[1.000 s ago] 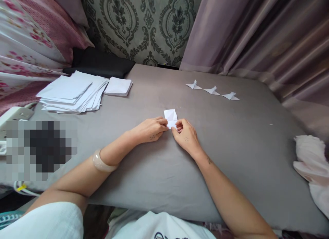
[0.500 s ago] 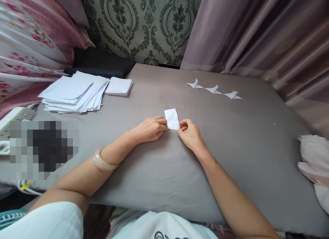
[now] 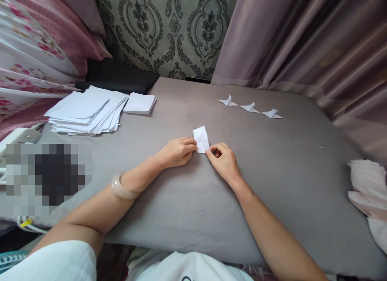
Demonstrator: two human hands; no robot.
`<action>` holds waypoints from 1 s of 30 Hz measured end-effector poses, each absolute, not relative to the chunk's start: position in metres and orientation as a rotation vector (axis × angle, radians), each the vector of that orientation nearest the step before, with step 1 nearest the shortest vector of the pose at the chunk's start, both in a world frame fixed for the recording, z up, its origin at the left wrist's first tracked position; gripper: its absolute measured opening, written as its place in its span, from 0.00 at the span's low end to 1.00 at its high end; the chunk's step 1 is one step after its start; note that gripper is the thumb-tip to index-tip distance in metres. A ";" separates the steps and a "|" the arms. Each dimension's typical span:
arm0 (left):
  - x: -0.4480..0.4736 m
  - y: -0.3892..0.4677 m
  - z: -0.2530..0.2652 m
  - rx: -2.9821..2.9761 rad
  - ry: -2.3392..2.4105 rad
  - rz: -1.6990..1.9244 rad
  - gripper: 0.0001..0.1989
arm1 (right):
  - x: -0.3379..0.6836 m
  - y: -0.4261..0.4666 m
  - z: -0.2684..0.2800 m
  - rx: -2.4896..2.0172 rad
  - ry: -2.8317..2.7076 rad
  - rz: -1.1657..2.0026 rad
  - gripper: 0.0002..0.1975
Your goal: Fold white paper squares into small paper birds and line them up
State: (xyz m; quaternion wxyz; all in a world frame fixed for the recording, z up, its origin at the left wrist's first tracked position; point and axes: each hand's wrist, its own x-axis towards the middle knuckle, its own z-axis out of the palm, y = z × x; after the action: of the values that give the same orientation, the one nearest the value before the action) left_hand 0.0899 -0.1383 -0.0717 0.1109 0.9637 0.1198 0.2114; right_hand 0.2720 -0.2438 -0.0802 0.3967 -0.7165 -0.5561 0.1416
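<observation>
Lying flat near the middle of the grey mattress (image 3: 272, 180), a small folded white paper (image 3: 201, 138) is pinched at its near edge from both sides. Left hand (image 3: 177, 152): fingers curled, fingertips pressed on the paper's lower left edge, holding it down. Right hand (image 3: 223, 162): thumb and forefinger closed on the lower right corner, remaining fingers tucked under. Both forearms rest on the mattress; a pale bangle (image 3: 121, 188) sits on the left wrist.

Beyond the paper, to the right: three folded paper figures (image 3: 249, 107) in a row, apart from one another. To the far left: a loose stack of white sheets (image 3: 87, 109), with a smaller stack of square sheets (image 3: 139, 103) just beside it. Black cushion (image 3: 117, 75) behind the stacks, against the patterned wall (image 3: 169, 27). Mauve curtain (image 3: 302, 43) on the right.
</observation>
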 end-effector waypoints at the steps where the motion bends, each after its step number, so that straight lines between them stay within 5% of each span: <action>1: 0.090 -0.140 -0.071 2.830 0.422 0.714 0.17 | 0.272 -0.244 -0.080 -1.769 -1.439 0.309 0.05; 5: 0.088 -0.146 -0.066 2.861 0.775 1.077 0.26 | 0.274 -0.247 -0.074 -1.678 -1.611 -0.063 0.10; 8: 0.088 -0.146 -0.067 3.016 0.707 1.005 0.18 | 0.275 -0.249 -0.069 -1.680 -1.775 -0.184 0.14; 10: 0.088 -0.144 -0.069 3.112 0.538 0.891 0.11 | 0.276 -0.251 -0.068 -1.695 -1.858 -0.195 0.15; 18: 0.094 -0.147 -0.067 3.117 0.260 0.599 0.13 | 0.276 -0.265 -0.070 -1.907 -1.971 -0.078 0.11; 30: 0.107 -0.151 -0.074 2.922 0.519 0.662 0.15 | 0.268 -0.269 -0.069 -2.073 -1.835 0.053 0.07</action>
State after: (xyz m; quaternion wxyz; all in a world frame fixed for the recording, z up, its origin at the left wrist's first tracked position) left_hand 0.1067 -0.1511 -0.0737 0.0506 0.9598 0.1704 0.2173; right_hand 0.2684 -0.2693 -0.0695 0.1850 -0.7357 -0.6513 0.0188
